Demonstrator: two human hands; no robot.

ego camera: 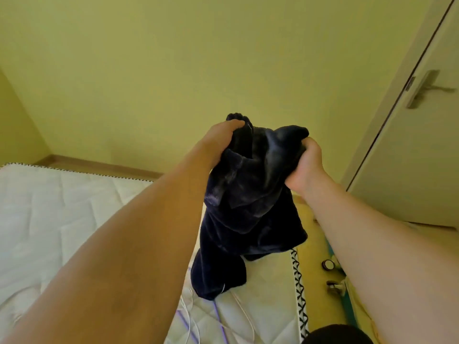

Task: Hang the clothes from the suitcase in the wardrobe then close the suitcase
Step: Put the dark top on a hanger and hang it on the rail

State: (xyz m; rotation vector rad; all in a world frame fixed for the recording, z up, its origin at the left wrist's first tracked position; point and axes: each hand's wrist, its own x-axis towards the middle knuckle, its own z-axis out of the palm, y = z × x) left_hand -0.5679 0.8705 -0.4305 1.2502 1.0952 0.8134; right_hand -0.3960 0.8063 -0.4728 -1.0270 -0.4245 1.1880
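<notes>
A dark navy plush garment (pixel 246 207) hangs in front of me, held up at chest height over the mattress. My left hand (pixel 221 142) grips its top edge on the left side. My right hand (pixel 306 167) grips the bunched top on the right side. The garment's lower end drapes down and touches the mattress surface. No suitcase and no wardrobe interior are in view.
A white quilted mattress (pixel 62 219) fills the lower left. A pale door with a metal handle (pixel 422 89) stands at the right. Small items (pixel 329 264) lie on the yellow floor by the mattress edge. A yellow-green wall is ahead.
</notes>
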